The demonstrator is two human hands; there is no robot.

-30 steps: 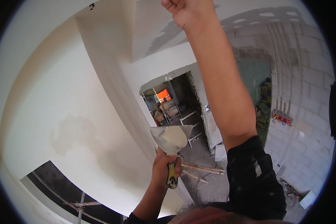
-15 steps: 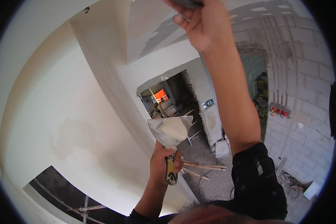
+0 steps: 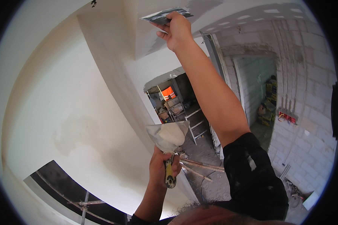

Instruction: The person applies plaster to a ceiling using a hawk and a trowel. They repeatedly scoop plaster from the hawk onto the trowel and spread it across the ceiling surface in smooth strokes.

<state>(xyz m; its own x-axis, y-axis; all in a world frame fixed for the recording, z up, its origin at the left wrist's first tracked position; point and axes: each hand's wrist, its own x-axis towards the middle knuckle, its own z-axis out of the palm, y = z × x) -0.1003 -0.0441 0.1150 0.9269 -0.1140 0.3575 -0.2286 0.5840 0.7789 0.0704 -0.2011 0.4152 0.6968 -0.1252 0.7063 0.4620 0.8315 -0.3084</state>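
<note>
Left hand (image 3: 161, 165), 6 o'clock: clenched round scraper (image 3: 160, 139). Right hand (image 3: 179, 32), 12 o'clock: gripping blade (image 3: 160, 16). Tilting could drop putty (image 3: 172, 134).

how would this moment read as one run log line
left hand: grips yellow-handled putty knife, blade up, bearing pale compound | right hand: raised, holds flat spreader | spreader contact: cannot tell

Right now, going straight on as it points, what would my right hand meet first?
Probably the patchy white-and-grey ceiling, with the wide flat scraper blade in your right hand leading; depth is unclear, so they may touch.
</note>
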